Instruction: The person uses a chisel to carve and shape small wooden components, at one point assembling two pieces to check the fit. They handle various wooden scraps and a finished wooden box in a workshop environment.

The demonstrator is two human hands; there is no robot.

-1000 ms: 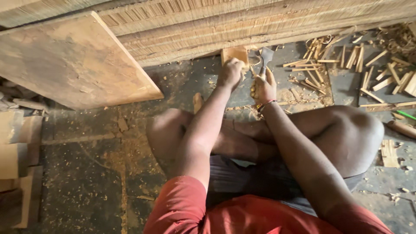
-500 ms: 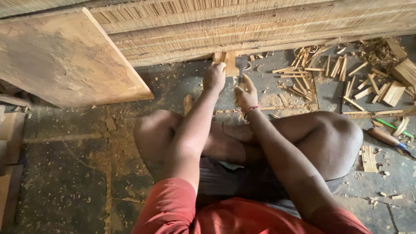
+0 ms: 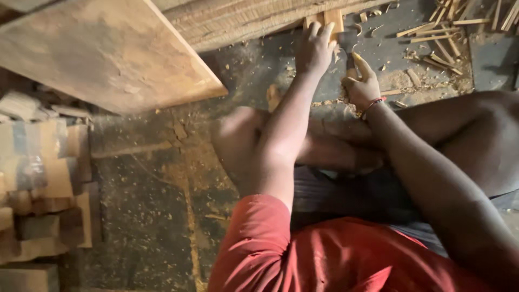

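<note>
I sit cross-legged on a dusty floor. My left hand (image 3: 313, 47) presses down on a small light wooden block (image 3: 331, 18) that stands against the edge of a long plank. My right hand (image 3: 361, 84), with a red band at the wrist, is closed around the handle of a metal cutting tool (image 3: 348, 44) whose blade points toward the block. The block's lower part is hidden by my left fingers.
A large flat wooden board (image 3: 102, 51) lies at the upper left. Stacked wooden blocks (image 3: 40, 184) sit along the left edge. Wood chips and thin sticks (image 3: 448, 38) litter the floor at the upper right. Long planks (image 3: 243, 19) run across the top.
The view has swung so my hands and the block sit higher and further right in frame. Both hands keep their hold on block and tool.
</note>
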